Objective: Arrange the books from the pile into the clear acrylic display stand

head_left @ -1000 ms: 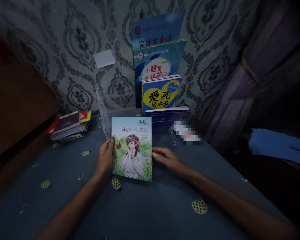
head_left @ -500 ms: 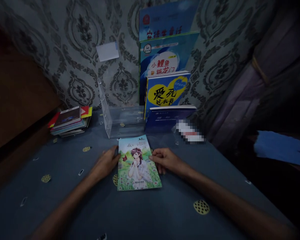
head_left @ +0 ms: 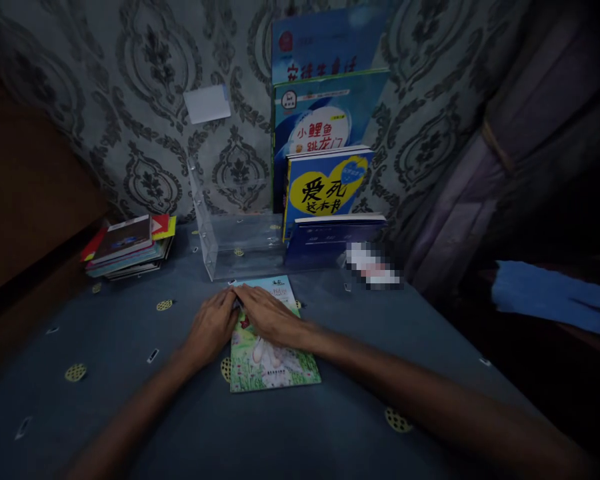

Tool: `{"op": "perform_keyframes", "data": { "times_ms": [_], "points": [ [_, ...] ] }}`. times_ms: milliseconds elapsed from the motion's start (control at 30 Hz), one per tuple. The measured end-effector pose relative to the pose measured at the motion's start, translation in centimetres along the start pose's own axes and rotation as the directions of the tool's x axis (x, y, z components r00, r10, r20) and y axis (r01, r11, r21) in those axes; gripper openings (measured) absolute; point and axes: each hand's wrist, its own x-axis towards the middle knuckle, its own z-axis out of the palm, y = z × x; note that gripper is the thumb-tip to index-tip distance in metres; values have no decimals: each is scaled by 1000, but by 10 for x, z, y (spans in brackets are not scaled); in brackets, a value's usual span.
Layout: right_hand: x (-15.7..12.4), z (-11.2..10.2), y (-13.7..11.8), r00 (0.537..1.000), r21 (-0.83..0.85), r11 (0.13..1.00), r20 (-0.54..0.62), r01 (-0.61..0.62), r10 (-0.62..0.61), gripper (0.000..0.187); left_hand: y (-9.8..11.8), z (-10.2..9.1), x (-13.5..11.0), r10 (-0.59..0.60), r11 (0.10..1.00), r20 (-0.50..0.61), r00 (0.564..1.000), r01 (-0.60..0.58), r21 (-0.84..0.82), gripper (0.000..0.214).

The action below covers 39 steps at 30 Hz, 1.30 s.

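A thin paperback book (head_left: 280, 373) with a drawn figure in a green flowery field lies face up on the cloth-covered table. At its upper left edge is my left hand (head_left: 214, 327), its thumb over the edge and its fingers closed around that side. My right hand (head_left: 273, 317) reaches across the cover, back upward, fingers stretched out toward the same edge. Its fingertips meet my left hand there. The hand hides most of the drawn figure and part of the title. Whether the right fingertips pinch the cover does not show.
Behind the book stands a clear acrylic rack (head_left: 210, 243). Its right side holds upright books, among them a blue one with a yellow heart (head_left: 325, 187). A pile of books (head_left: 130, 247) lies at the left. A pixelated item (head_left: 373, 265) sits right of the rack.
My right hand has left the book's right edge and moved left across the cover to its upper left edge. My left hand remains at the left side. The view has shifted slightly.
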Motion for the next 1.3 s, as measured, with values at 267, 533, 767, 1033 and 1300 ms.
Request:
{"op": "perform_keyframes", "data": {
  "times_ms": [267, 533, 767, 1033, 1300],
  "points": [
    [-12, -5, 31, 995, -61, 993, -33, -97, 95, 60, -6, 6, -1, 31, 999, -25, 999, -30, 36, 27],
    [-46, -30, 80, 966, 145, 977, -182, -158, 183, 44, -6, 0, 3, 70, 993, 28, 997, -73, 96, 32],
    [-45, -32, 86, 972, 229, 966, -167, -124, 164, 45, 6, 11, 37, 158, 985, 122, 980, -165, 49, 41],
    [-45, -25, 94, 976, 215, 974, -189, -66, 108, 48, 34, 19, 48, 377, 926, 128, 917, -376, -32, 41],
    [-45, -24, 93, 974, 198, 977, -193, -79, 118, 48, 64, 4, 13, 532, 839, 172, 829, -488, -242, 40]
  ]
}}
